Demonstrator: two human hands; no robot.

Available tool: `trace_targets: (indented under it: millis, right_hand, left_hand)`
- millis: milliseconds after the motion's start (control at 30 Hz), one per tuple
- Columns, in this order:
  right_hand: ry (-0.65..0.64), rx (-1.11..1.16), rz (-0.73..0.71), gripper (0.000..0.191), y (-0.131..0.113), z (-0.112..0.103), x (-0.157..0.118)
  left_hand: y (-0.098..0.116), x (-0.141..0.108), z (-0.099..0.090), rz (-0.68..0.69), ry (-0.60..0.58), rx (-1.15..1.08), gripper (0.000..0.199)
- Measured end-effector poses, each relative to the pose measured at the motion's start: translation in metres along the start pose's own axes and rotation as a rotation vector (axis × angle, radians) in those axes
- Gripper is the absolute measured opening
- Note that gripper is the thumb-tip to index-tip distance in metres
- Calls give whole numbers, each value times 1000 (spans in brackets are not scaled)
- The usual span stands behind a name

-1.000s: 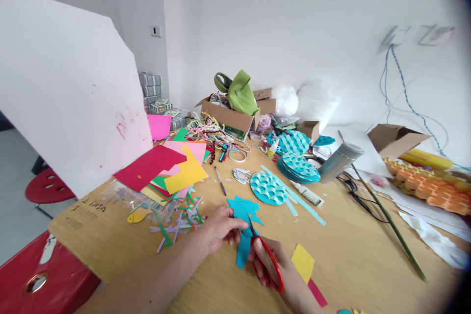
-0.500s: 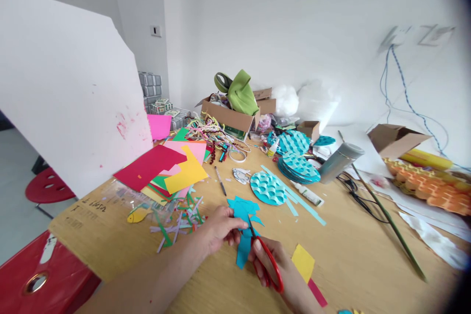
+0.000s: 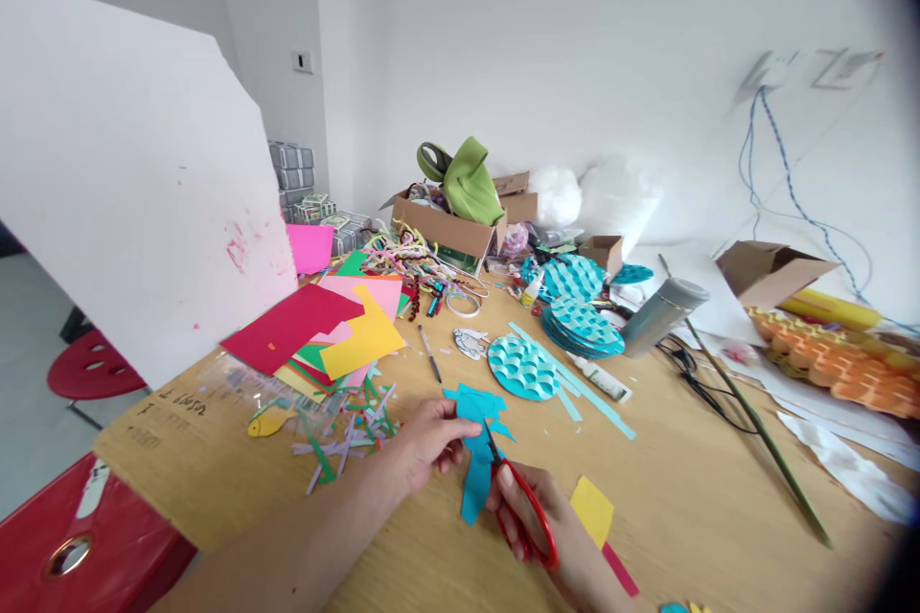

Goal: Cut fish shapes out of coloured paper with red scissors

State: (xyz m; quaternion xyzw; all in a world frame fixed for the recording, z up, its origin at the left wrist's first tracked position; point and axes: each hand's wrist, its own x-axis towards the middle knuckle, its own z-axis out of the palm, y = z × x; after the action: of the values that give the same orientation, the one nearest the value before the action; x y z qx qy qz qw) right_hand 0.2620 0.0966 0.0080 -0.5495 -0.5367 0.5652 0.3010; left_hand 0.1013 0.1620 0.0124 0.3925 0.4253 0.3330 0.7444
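Left hand [image 3: 431, 445] slightly shifted, pinching blue paper [image 3: 475, 481]; right hand [image 3: 528, 503] around scissors [image 3: 540, 517]; green fabric [image 3: 470, 184] in box [image 3: 444, 228]

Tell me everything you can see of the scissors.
The scissors have glossy red handles, likely plastic, and dark, slim blades that look metal. The right hand grips the handles, its fingers partly covering them. The blades point away from the person, slightly left, against the blue paper, which the left hand holds. How far the blades are open is unclear.
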Motion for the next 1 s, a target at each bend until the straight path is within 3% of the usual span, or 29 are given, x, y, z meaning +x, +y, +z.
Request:
trace_targets:
  millis: [467,733,1000]
  right_hand:
    - [-52,107,7,58,2,-2,0]
    - [-23,220,1,57,-2,1,-2]
    - [-51,276,-51,53,-5,-1,-5]
  left_hand:
    - [0,2,-1,52,-20,-34,33]
    - [2,1,1,4,15,-85,32]
    - [-5,3,-1,-18,-47,47,32]
